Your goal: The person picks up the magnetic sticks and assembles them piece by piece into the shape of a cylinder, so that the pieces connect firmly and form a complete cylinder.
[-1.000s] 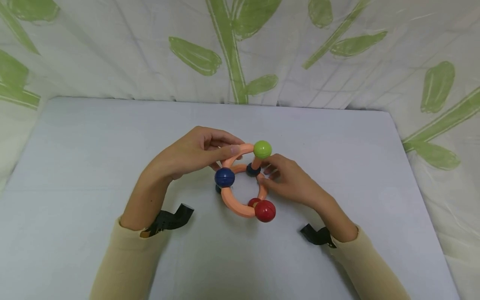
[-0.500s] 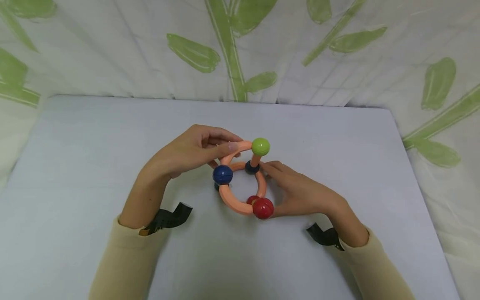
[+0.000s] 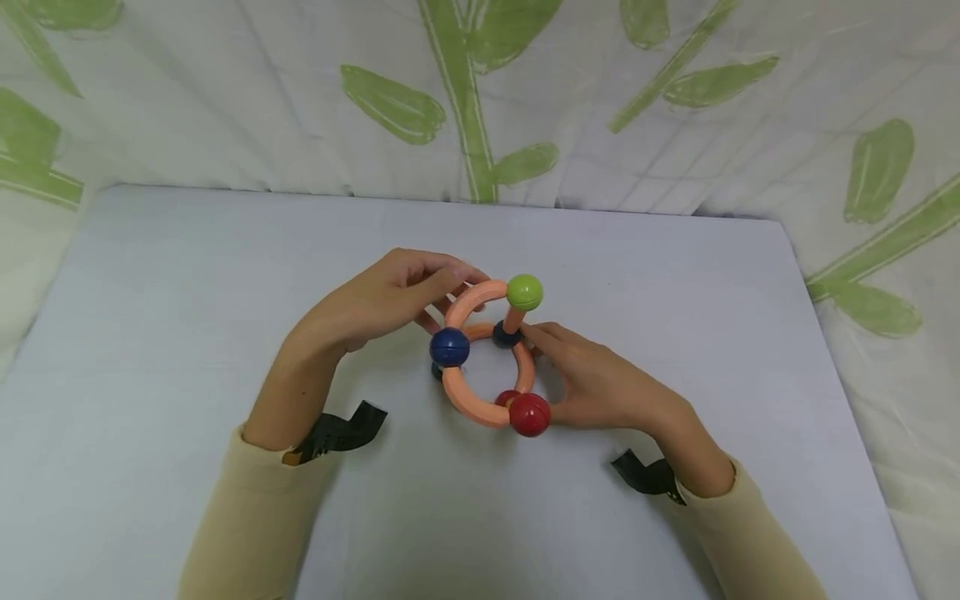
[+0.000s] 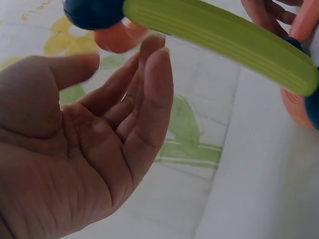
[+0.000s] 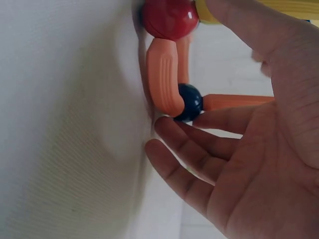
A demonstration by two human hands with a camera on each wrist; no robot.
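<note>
A magnetic ball-and-rod structure point(image 3: 471, 402) stands on the table, its curved orange rods forming a ring. A light green ball point(image 3: 524, 292) tops it, with a blue ball point(image 3: 450, 347) at left and a red ball point(image 3: 529, 414) in front. My left hand point(image 3: 386, 298) is beside the upper orange rod, thumb raised off it and fingers loosely bent. The left wrist view shows a green rod point(image 4: 224, 42) above that hand. My right hand point(image 3: 611, 385) spans the right side, fingertips by a dark blue ball point(image 5: 189, 102) and thumb over a yellow rod point(image 5: 291, 7).
The white table point(image 3: 225, 250) extends around the structure, its far edge meeting a pale curtain point(image 3: 300, 108) with green leaf prints. A black camera mount sits on each wrist, the left one point(image 3: 352, 431) and the right one point(image 3: 647, 475).
My left thumb has lifted off the upper orange rod. My right hand has shifted outward and spread, its thumb now down by the red balls. The structure stays nearly in place.
</note>
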